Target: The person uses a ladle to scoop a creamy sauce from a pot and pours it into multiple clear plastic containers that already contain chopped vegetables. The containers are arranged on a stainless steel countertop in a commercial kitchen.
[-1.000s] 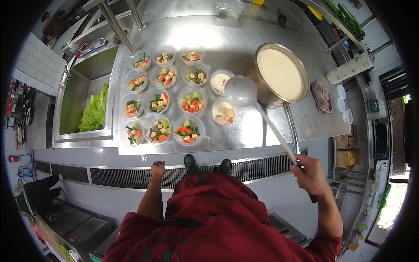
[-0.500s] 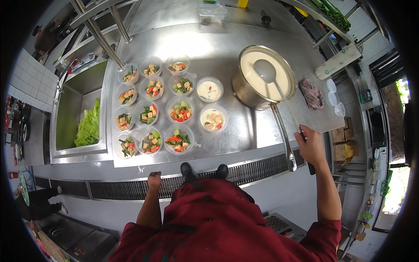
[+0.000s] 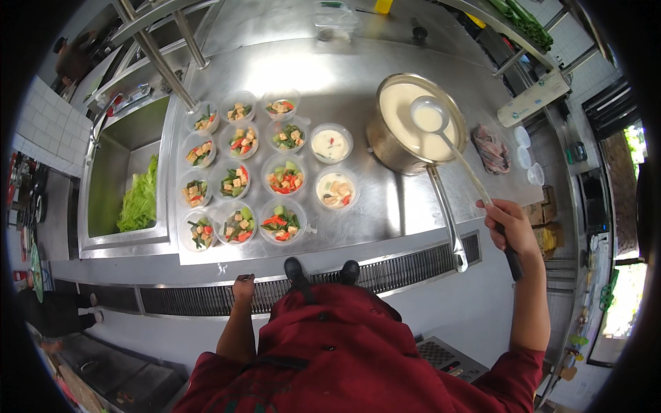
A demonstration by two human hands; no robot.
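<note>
My right hand [image 3: 509, 226] is wrapped round the dark grip of a long-handled ladle [image 3: 429, 118]. The ladle's bowl, full of creamy white liquid, is over the right part of a metal saucepan [image 3: 383, 146] holding more of that liquid. The pan's long handle points toward me. My left hand [image 3: 244, 286] hangs low in front of the counter, fingers curled in, with nothing visible in it. Left of the pan, two clear tubs, a far one [image 3: 331, 143] and a near one [image 3: 337, 187], contain white liquid over vegetables. Several other tubs [image 3: 283, 219] hold vegetables and browned cubes without liquid.
A sink [image 3: 127, 244] with green lettuce [image 3: 140, 199] lies left. Right of the pan are a crumpled cloth [image 3: 491, 149] and several small white lids or cups [image 3: 525, 157]. A clear container [image 3: 335, 20] stands at the back. A metal post [image 3: 162, 65] rises beside the tubs.
The ladle's bowl has turned from underside up to hollow up, now filled with white liquid. My right hand has shifted slightly right and turned. The left hand has barely moved.
</note>
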